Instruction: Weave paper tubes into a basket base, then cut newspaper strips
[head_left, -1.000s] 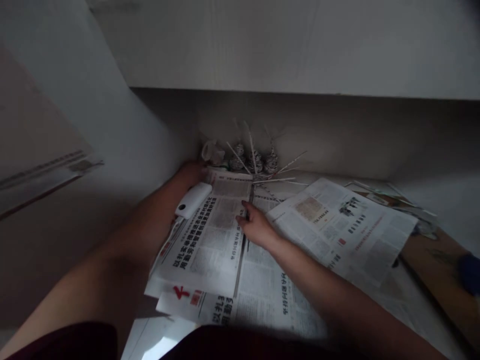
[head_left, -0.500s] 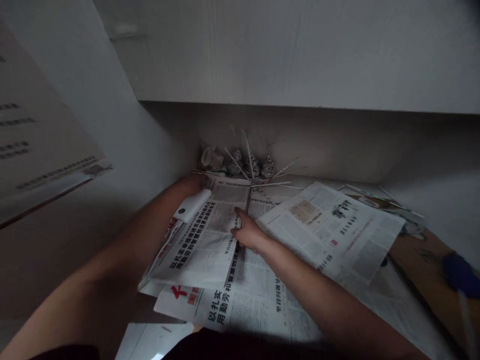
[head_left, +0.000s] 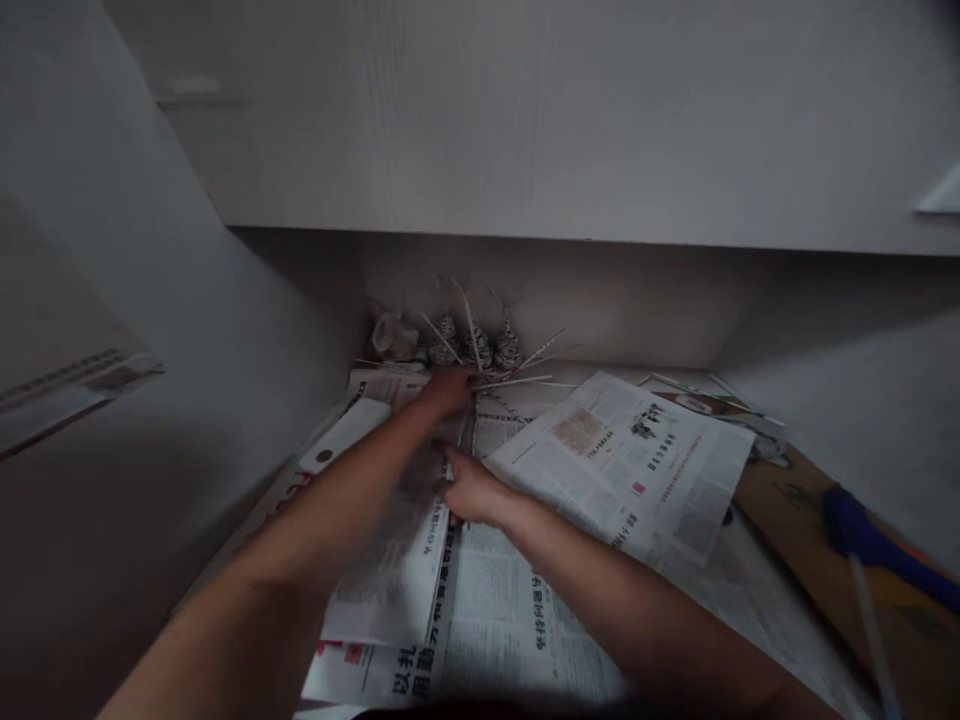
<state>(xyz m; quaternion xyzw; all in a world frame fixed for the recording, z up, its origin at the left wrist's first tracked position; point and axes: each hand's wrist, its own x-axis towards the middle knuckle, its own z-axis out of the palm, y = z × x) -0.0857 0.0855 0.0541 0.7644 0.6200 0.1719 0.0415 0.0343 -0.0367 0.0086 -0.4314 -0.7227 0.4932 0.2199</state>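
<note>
A newspaper sheet [head_left: 411, 600] lies folded over, its left part turned onto the rest. My right hand [head_left: 476, 488] grips the folded edge, thumb on top and other fingers partly hidden. Farther in, my left hand [head_left: 454, 388] is at the far end of the same fold, near some thin rolled paper sticks [head_left: 517, 381]; its fingers are blurred and partly hidden. The lower newspaper layer [head_left: 502, 610] spreads under my right forearm. Another printed sheet [head_left: 592, 470] lies slanted to the right.
Several coiled, cone-like paper pieces [head_left: 508, 348] with sticks rising from them stand at the back wall, beside a crumpled translucent bag [head_left: 394, 337]. A white item with a dark round spot [head_left: 345, 437] lies left. A blue-handled tool [head_left: 870, 540] rests on brown board [head_left: 795, 500] at right.
My left hand has moved right from the newspaper's far left corner to the far end of the fold. My right hand still grips the folded edge. The camera view has shifted.
</note>
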